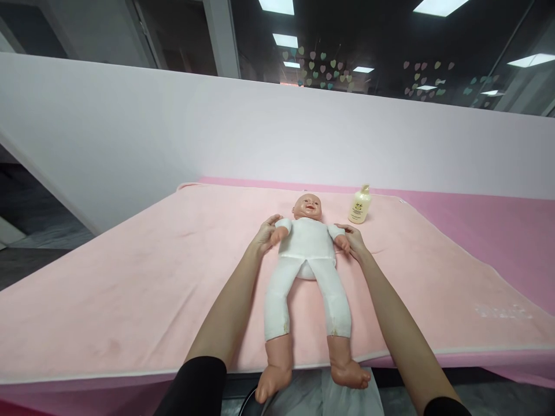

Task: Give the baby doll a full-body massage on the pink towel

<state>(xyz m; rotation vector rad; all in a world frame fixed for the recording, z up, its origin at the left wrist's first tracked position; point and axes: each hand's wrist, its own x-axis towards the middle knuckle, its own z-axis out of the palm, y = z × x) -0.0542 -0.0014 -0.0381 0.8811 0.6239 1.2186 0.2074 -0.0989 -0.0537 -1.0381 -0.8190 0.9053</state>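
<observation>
A baby doll (307,240) with a white cloth body lies on its back on a pink towel (165,277), its head away from me and its feet hanging over the near edge. My left hand (266,233) is at the doll's arm on the left, fingers wrapped around it. On the other side my right hand (353,240) grips the doll's other arm, with the thumb side along the white sleeve. Parts of the fingers on both hands are hidden behind the doll's arms. A pale yellow pump bottle (359,207) stands upright just beyond my right hand.
Beyond the towel rises a white partition wall (277,133), with dark glass and heart stickers (323,66) above it. A pink surface (498,231) shows at the right. Below the near edge are grey-clothed legs (325,396).
</observation>
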